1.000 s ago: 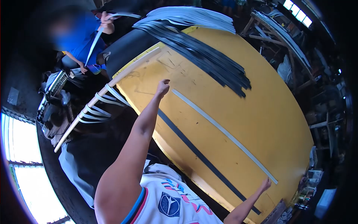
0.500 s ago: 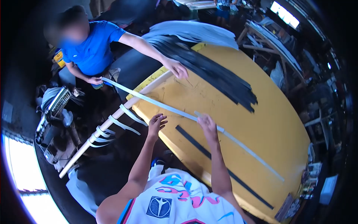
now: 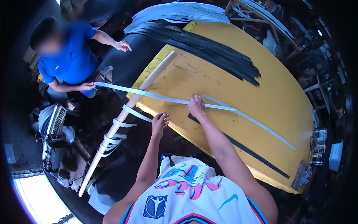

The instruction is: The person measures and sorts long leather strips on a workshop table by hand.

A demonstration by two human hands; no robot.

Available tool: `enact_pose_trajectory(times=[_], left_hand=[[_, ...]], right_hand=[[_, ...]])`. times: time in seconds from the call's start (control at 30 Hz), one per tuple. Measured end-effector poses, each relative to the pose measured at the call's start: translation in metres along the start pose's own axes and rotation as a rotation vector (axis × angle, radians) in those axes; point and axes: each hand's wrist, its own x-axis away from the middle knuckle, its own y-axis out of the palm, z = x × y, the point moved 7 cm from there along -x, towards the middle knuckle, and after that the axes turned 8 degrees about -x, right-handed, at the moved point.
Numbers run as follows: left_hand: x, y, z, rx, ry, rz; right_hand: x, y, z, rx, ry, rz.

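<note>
My right hand [image 3: 196,106] closes on a long white strip [image 3: 156,97] stretched across the yellow table. The co-worker's hand [image 3: 88,86] grips the strip's far left end. Right of my hand the strip runs on to overlap another pale strip [image 3: 264,130] lying slanted on the tabletop. My left hand [image 3: 160,123] hovers off the table's near edge, fingers loosely bent and apart. Close by it is the free end of a white strip [image 3: 138,114] looped on a pale pole [image 3: 115,128]. A single black strip [image 3: 257,155] lies beneath my right forearm.
Facing me at the upper left is a person in a blue shirt [image 3: 71,52]. Black strips [image 3: 209,56] lie bundled on the yellow table [image 3: 276,97], beside a heap of white strips [image 3: 179,13]. Several white loops hang on the pole. A cluttered rack [image 3: 54,127] stands left.
My right hand has slid left along the strip. The co-worker's other hand has drawn back from above the table. My view has shifted, and my left hand stays near the table edge.
</note>
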Motion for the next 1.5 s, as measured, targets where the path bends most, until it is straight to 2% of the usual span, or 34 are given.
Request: enact_pose_trajectory(times=[0.13, 0.2, 0.3, 0.33, 0.4, 0.43, 0.5, 0.57, 0.63, 0.7, 0.77, 0.93, 0.97, 1.0, 1.03, 1.1, 1.17, 1.23, 1.27, 1.3, 1.37, 1.5], left_hand=[[-0.039, 0.017, 0.005, 0.037, -0.01, -0.029], [-0.055, 0.032, 0.014, 0.166, -0.093, -0.058], [-0.074, 0.034, 0.04, 0.33, -0.037, -0.043], [-0.085, 0.027, 0.047, 0.407, 0.034, 0.014], [-0.087, 0.016, 0.081, 0.543, 0.208, -0.044], [-0.089, 0.007, 0.094, 0.561, 0.301, -0.057], [-0.075, -0.01, 0.125, 0.567, 0.359, 0.022], [-0.072, -0.03, 0.149, 0.592, 0.396, 0.061], [-0.063, -0.047, 0.174, 0.559, 0.535, 0.023], [-0.049, -0.065, 0.201, 0.417, 0.62, 0.111], [-0.022, -0.069, 0.224, 0.423, 0.624, 0.119], [0.002, -0.068, 0.271, 0.349, 0.744, 0.053], [-0.002, -0.068, 0.279, 0.342, 0.794, 0.013], [-0.011, -0.073, 0.288, 0.378, 0.813, -0.116], [-0.016, -0.067, 0.295, 0.416, 0.826, -0.246], [0.038, -0.012, 0.317, 0.277, 0.86, -0.133], [0.025, 0.003, 0.322, 0.409, 0.838, -0.277], [-0.002, 0.017, 0.328, 0.413, 0.823, -0.582], [0.006, 0.036, 0.328, 0.396, 0.82, -0.506], [0.011, 0.056, 0.327, 0.376, 0.822, -0.535], [0.025, 0.095, 0.325, 0.333, 0.812, -0.39], [0.058, 0.184, 0.295, 0.212, 0.748, -0.471]], right_hand=[[0.001, -0.005, 0.006, 0.003, -0.002, -0.09], [0.001, -0.018, 0.003, -0.034, -0.033, -0.141], [0.016, -0.074, -0.029, -0.163, -0.082, -0.185], [0.025, -0.092, -0.036, -0.161, -0.08, -0.187], [0.043, -0.143, -0.054, -0.188, -0.239, -0.065], [0.052, -0.165, -0.056, -0.182, -0.223, -0.057], [0.07, -0.207, -0.058, -0.305, -0.191, -0.067], [0.092, -0.252, -0.059, -0.303, -0.127, -0.047], [0.118, -0.29, -0.057, -0.306, -0.055, -0.033], [0.147, -0.323, -0.053, -0.303, -0.026, -0.013], [0.176, -0.349, -0.038, -0.346, 0.071, 0.009], [0.256, -0.403, -0.011, -0.41, 0.127, 0.059], [0.276, -0.412, -0.004, -0.413, 0.134, 0.07], [0.299, -0.421, 0.004, -0.39, 0.108, 0.134], [0.321, -0.429, 0.012, -0.382, 0.152, 0.179], [0.367, -0.445, 0.022, -0.505, 0.173, 0.271], [0.416, -0.458, 0.037, -0.454, 0.195, 0.367], [0.461, -0.465, 0.046, -0.466, 0.196, 0.39], [0.484, -0.467, 0.052, -0.455, 0.199, 0.43], [0.508, -0.47, 0.058, -0.452, 0.23, 0.459], [0.55, -0.471, 0.071, -0.481, 0.306, 0.444], [0.649, -0.476, 0.105, -0.389, 0.474, 0.448]])
